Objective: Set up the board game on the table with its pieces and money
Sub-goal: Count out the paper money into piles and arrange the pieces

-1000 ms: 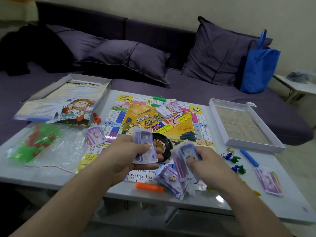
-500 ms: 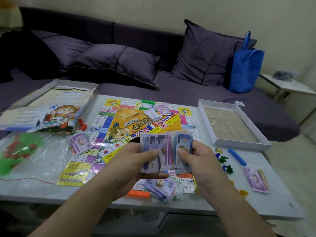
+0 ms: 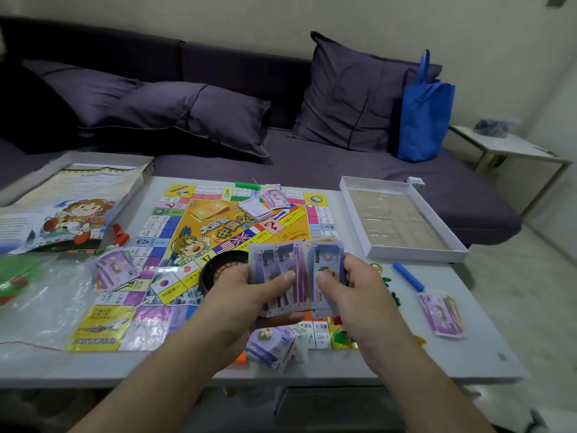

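Observation:
The colourful game board [image 3: 175,232] lies open on the white table [image 3: 487,348]. Above its near edge I hold a fan of purple play-money notes [image 3: 281,264]: my left hand [image 3: 249,295] grips the left part, my right hand [image 3: 349,285] grips the blue-faced notes on the right. A black spinner wheel [image 3: 215,267] sits partly hidden behind my left hand. More notes lie in piles at the near edge [image 3: 274,342], at the board's left [image 3: 115,270], at its far side [image 3: 274,196] and at the table's right [image 3: 440,314]. A card stack [image 3: 254,209] rests on the board.
The white box tray [image 3: 402,254] stands at the right, the box lid with the instruction sheet [image 3: 71,201] at the left. A clear plastic bag [image 3: 40,295] with green and red pieces lies front left. A blue stick [image 3: 407,276], green tokens and a gold coin lie right of the board.
My hands came together and spread the notes into one fan held by both hands. The camera view shifted slightly, with the hands raised a little over the board's near edge.

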`<state>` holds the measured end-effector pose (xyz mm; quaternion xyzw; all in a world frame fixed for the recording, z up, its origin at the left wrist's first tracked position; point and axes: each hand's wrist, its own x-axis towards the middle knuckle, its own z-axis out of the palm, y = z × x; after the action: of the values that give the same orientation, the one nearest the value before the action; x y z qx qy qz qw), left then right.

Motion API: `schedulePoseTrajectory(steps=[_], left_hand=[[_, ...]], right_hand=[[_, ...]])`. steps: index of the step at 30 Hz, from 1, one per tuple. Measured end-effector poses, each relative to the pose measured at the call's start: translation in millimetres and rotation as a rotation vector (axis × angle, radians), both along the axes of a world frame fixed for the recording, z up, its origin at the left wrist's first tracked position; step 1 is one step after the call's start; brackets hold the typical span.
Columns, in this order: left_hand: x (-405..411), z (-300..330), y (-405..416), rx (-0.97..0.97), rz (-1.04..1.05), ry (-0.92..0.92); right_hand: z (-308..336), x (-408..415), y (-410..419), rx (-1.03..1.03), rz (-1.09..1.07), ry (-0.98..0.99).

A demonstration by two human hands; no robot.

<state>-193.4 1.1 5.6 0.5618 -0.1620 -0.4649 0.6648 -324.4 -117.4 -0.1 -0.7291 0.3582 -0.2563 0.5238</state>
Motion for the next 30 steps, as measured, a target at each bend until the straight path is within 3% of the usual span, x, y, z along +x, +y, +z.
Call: schedulePoseTrajectory(steps=[6,11,16,23,30], left_hand=[[-17.0,4.3,-16.7,-0.024,-0.02,0.099],[-25.0,5.5,-29.4,0.001,-0.037,0.118],[-36.0,6.7,-40.5,0.033,-0.071,0.139],[-44.3,5.5,-49.5,0.077,-0.112,0.153],[-46.6,7.1,-48.2,0.105,-0.14,0.16]], right_hand=[[0.7,-18.4,-13.9,0.019,-0.077,0.008],[15.6,-63.9,-61.9,0.074,-0.295,0.008],[1.7,-127.3,-128.1,0.028,-0.553,0.241],[-42.8,-154.3,-163.5,0.084,-0.571,0.502],[-47.0,-152.0,-165.1,0.101,-0.586,0.509]])
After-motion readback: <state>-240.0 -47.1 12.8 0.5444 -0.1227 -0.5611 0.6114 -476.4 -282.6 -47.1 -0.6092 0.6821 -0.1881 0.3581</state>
